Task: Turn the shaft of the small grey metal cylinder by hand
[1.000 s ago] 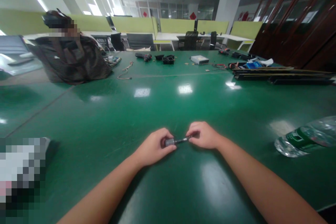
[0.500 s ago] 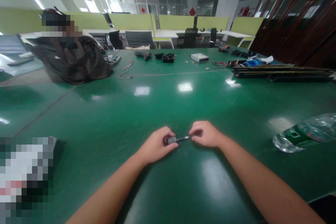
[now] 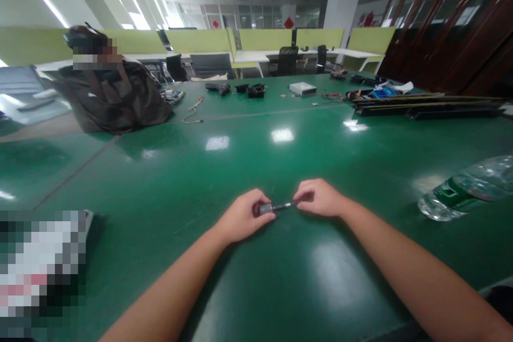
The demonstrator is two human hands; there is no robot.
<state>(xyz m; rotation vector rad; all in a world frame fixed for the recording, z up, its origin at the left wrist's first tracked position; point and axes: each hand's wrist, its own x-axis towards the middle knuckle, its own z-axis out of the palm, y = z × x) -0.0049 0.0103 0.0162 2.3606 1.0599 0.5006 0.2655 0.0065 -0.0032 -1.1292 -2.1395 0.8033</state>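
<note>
Fingers of the left hand (image 3: 245, 216) pinch the thick grey end of a slim tool (image 3: 284, 206). Right-hand fingertips (image 3: 298, 199) close around its thin dark tip.

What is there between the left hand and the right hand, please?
Between the left hand and the right hand there is a thin dark shaft, extending from a thicker grey part in the left hand, as the head view shows.

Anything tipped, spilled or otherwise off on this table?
Maybe the bottle: it slants sharply toward the right edge, but I can't tell tipped from lens stretch. No spill visible beside it. Loose cord and small scraps litter the far side. Tool between the hands: too small to check for damage.
</note>
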